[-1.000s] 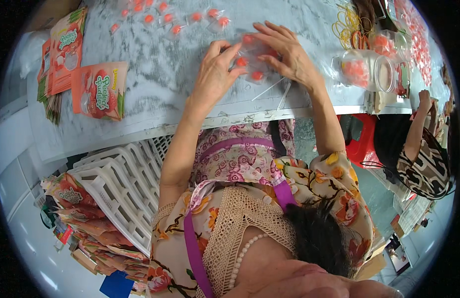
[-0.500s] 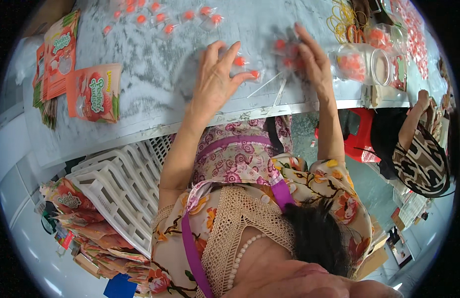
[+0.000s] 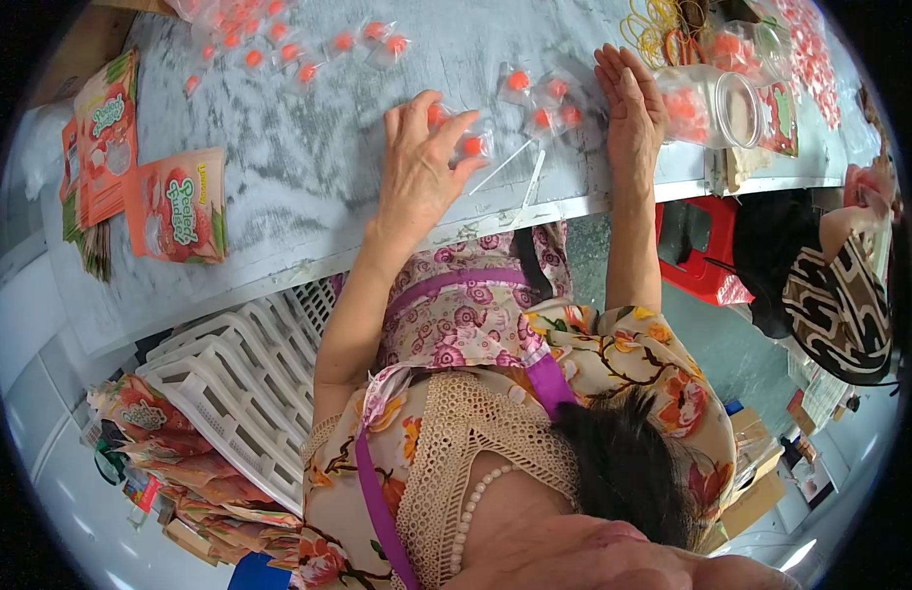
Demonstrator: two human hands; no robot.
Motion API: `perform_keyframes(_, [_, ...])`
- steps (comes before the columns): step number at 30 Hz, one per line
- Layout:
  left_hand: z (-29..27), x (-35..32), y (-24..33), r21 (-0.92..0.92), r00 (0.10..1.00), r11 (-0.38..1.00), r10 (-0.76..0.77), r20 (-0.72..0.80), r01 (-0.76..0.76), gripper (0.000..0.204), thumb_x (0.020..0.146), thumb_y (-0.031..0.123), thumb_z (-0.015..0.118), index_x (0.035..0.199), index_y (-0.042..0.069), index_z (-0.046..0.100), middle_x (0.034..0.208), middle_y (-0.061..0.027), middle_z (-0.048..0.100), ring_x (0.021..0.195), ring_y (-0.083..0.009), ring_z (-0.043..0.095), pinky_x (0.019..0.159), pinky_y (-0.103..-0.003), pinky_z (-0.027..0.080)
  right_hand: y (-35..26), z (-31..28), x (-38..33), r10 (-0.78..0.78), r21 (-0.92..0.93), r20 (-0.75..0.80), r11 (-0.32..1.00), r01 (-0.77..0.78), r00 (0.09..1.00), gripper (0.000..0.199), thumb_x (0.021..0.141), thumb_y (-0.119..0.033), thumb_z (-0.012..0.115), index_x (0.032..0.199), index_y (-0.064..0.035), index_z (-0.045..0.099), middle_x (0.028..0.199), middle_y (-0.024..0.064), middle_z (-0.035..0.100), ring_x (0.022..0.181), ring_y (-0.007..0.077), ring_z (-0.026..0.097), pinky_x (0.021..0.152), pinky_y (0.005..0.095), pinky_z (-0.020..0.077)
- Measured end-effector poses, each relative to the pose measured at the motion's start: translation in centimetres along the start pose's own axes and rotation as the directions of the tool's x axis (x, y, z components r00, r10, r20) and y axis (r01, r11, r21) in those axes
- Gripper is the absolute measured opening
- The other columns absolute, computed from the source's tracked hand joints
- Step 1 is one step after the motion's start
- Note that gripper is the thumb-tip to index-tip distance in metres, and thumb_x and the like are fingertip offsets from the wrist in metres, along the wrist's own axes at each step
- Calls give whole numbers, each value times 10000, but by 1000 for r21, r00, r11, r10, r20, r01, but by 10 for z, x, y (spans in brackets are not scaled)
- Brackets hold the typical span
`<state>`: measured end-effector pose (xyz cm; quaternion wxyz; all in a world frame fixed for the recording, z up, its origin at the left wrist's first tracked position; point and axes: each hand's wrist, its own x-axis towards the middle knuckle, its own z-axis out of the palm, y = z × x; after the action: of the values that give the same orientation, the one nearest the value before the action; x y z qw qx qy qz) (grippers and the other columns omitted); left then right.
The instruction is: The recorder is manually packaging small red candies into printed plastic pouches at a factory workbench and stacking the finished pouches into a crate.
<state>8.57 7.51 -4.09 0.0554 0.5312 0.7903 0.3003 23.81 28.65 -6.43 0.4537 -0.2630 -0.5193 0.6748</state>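
Note:
My left hand point(image 3: 417, 169) rests on the table with its fingers apart, curved beside small clear packets, each with a round orange-red piece point(image 3: 473, 146) inside. Thumb and forefinger reach around those packets without closing on them. To the right, my right hand point(image 3: 632, 116) stands on edge with fingers stretched out and nothing held. Between the hands lies a loose group of the same clear packets point(image 3: 557, 103). A clear jar point(image 3: 692, 106) with orange-red pieces lies on its side just right of my right hand.
Printed pouches point(image 3: 181, 206) lie at the table's left. More clear packets point(image 3: 289, 51) spread across the far side. Two thin white strips point(image 3: 534, 179) lie near the front edge. Yellow rubber bands point(image 3: 648, 29) sit far right. White plastic crates point(image 3: 230, 383) stand below at left.
My right hand has moved slightly back to the right of the packets, its fingers drawn closer together. The packets between the hands are now more spread out. My left hand stays nearly in place.

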Motion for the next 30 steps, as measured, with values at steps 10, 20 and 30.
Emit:
perform_keyframes(10, [0, 3, -13, -137, 999, 989, -46, 14, 48, 581, 579, 172, 864, 1121, 107, 665, 1190, -126, 534, 1065, -325, 503, 924, -410, 452, -1, 1, -1, 4, -32, 4, 999, -4, 1000, 354, 959, -102, 558, 1270, 64, 521, 1248, 198, 594, 1159, 276, 589, 1006, 348, 466])
perform_keyframes(20, [18, 25, -4, -40, 998, 999, -22, -60, 20, 542, 619, 243, 838, 1132, 176, 680, 1012, -75, 546, 897, -266, 561, 790, -387, 499, 0, 0, 0, -21, -4, 12, 1000, 21, 1000, 328, 944, -112, 588, 1227, 51, 561, 1202, 161, 625, 1110, 245, 612, 994, 351, 478])
perform_keyframes(30, [19, 17, -16, 4, 997, 998, 62, -49, -62, 514, 682, 234, 800, 1175, 186, 663, 834, -44, 510, 743, -215, 547, 664, -354, 485, 4, 3, 1, -8, -10, -6, 1000, 8, 1000, 304, 954, -82, 560, 1228, 50, 560, 1215, 178, 618, 1130, 264, 604, 986, 350, 476])
